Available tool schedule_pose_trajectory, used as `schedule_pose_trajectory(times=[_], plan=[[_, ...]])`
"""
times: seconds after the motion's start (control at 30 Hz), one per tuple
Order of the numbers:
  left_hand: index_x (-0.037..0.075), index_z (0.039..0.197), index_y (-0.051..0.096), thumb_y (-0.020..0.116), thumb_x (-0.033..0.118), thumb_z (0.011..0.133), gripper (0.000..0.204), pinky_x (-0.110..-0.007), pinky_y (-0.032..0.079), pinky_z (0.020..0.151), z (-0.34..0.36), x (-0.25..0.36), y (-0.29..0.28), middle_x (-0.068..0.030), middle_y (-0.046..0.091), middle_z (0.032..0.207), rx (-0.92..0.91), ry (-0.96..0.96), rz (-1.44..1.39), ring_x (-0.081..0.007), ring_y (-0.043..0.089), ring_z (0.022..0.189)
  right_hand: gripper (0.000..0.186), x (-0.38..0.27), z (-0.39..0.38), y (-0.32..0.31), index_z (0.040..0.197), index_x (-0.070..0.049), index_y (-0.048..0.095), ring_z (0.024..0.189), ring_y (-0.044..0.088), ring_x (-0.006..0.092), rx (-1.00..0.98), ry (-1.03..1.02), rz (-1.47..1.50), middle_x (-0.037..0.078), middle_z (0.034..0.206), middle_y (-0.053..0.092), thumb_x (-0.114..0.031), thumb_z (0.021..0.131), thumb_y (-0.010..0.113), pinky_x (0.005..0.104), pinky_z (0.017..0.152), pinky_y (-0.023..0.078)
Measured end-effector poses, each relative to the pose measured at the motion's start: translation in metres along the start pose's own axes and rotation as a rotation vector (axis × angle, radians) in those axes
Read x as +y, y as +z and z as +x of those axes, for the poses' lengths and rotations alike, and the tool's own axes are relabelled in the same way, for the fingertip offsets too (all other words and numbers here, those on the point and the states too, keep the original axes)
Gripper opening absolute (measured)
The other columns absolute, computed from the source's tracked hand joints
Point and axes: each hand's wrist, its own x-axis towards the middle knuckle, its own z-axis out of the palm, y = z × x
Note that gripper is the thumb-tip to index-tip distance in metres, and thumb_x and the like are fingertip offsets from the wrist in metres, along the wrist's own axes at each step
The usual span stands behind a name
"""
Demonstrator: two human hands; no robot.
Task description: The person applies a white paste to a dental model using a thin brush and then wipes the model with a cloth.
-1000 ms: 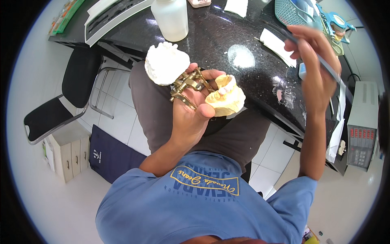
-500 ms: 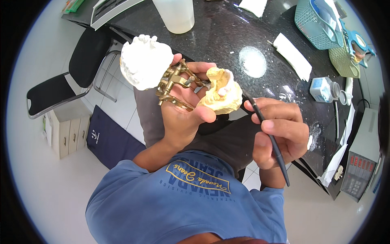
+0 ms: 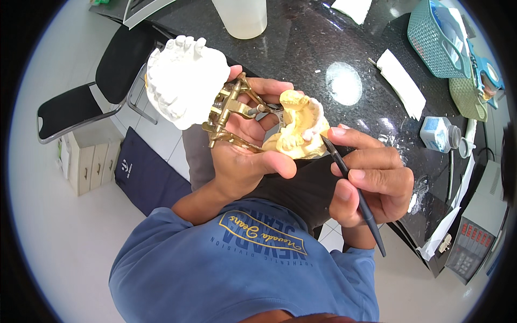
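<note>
My left hand is closed around a brass dental articulator, which is swung wide apart. On its left side is a white plaster dental cast, with teeth along its outer edge. A yellow dental cast sits at its right end, and pinkish-white teeth line part of its arch. My left thumb lies along the near edge of the yellow cast. In my right hand, a slim black tapered tool is held like a pen. Its tip is at the yellow cast's right edge; contact is unclear.
A dark speckled table bears a translucent container, a white strip, a jar with blue contents, a teal basket and white powder. A grey control unit is at right. A black chair stands left.
The yellow cast has tilted, showing more of its inner arch and tooth row. The articulator has turned slightly with it. My right hand has shifted a little down with the tool. The whole view has moved slightly.
</note>
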Motion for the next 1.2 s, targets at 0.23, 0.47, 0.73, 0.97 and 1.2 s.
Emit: schedule_pose_trajectory(times=[0.23,0.47,0.73,0.97,1.2], plan=[[0.010,0.142,0.021,0.086,0.037,0.058,0.110,-0.044,0.050,0.096,-0.0008,-0.0003,0.0022,-0.0197,0.048,0.127,0.005,0.004,-0.006,-0.0351,0.055,0.114,0.026,0.0017,0.0008,0.0009,0.086,0.004,0.057,0.082,0.068,0.0388,0.003,-0.005,-0.009,0.016,0.073,0.063,0.008,0.064,0.071,0.0465,0.075,0.058],[0.009,0.143,0.019,0.086,0.037,0.061,0.109,-0.043,0.050,0.096,-0.0004,0.0000,0.0023,-0.0199,0.047,0.127,-0.012,0.018,0.008,-0.0345,0.054,0.114,0.026,0.0018,0.0003,0.0006,0.086,0.003,0.058,0.082,0.068,0.0385,0.002,-0.009,-0.016,0.016,0.073,0.063,0.008,0.064,0.072,0.0459,0.076,0.058],[0.010,0.143,0.019,0.085,0.038,0.062,0.108,-0.043,0.050,0.096,-0.0013,-0.0017,0.0017,-0.0201,0.046,0.127,-0.028,0.031,0.004,-0.0343,0.054,0.114,0.025,0.0005,0.0012,0.0012,0.085,0.003,0.058,0.083,0.068,0.0380,0.004,0.002,-0.024,0.016,0.072,0.063,0.007,0.065,0.073,0.0455,0.076,0.058],[0.010,0.143,0.019,0.085,0.037,0.062,0.109,-0.043,0.050,0.096,-0.0006,-0.0028,0.0004,-0.0202,0.046,0.127,-0.043,0.040,-0.001,-0.0345,0.054,0.114,0.023,-0.0005,-0.0002,0.0016,0.083,0.003,0.059,0.082,0.068,0.0376,0.013,0.022,-0.024,0.015,0.072,0.063,0.007,0.065,0.072,0.0460,0.075,0.058],[0.010,0.143,0.019,0.086,0.038,0.061,0.109,-0.043,0.051,0.095,-0.0003,-0.0016,0.0007,-0.0205,0.046,0.126,-0.024,0.020,-0.005,-0.0343,0.055,0.113,0.025,-0.0007,0.0002,0.0033,0.084,0.003,0.059,0.081,0.069,0.0368,0.031,0.028,-0.016,0.015,0.072,0.063,0.007,0.064,0.072,0.0457,0.075,0.058]])
